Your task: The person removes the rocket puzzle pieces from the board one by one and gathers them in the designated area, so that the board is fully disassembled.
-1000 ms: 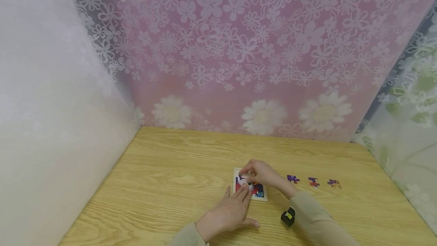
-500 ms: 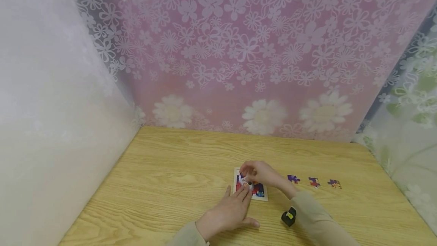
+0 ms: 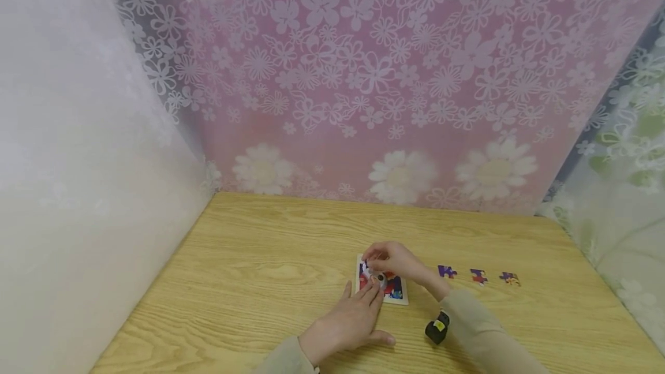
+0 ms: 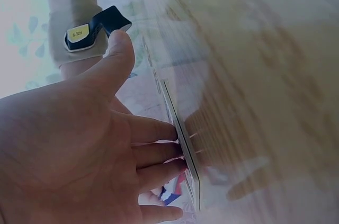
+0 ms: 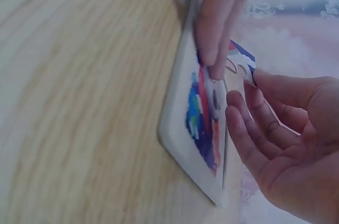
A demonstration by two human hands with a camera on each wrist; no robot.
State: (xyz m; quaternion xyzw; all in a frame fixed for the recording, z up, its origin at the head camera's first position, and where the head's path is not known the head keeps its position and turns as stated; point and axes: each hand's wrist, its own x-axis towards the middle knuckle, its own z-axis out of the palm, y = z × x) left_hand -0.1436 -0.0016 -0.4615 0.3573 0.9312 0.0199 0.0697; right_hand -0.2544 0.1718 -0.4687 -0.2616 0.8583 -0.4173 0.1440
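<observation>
A small puzzle board (image 3: 396,292) with a white frame and a colourful picture lies on the wooden table (image 3: 270,270). My left hand (image 3: 372,292) presses straight fingers on the board's near left part; the fingers (image 5: 220,23) show in the right wrist view, lying flat on the board (image 5: 180,128). My right hand (image 3: 372,262) hovers over the board's far left corner and pinches a puzzle piece (image 5: 241,66), white with blue and red, tilted just above the picture. In the left wrist view my left hand (image 4: 175,152) touches the board's edge (image 4: 185,144).
Three loose purple and red puzzle pieces (image 3: 447,272) (image 3: 478,276) (image 3: 510,279) lie in a row to the right of the board. Flowered curtains (image 3: 363,74) close off the table at the back and sides. A black wrist camera (image 3: 437,328) sits on the right sleeve.
My right hand's fingers have curled a little more over the board's far left corner with the piece. My left hand stays pressed on the board.
</observation>
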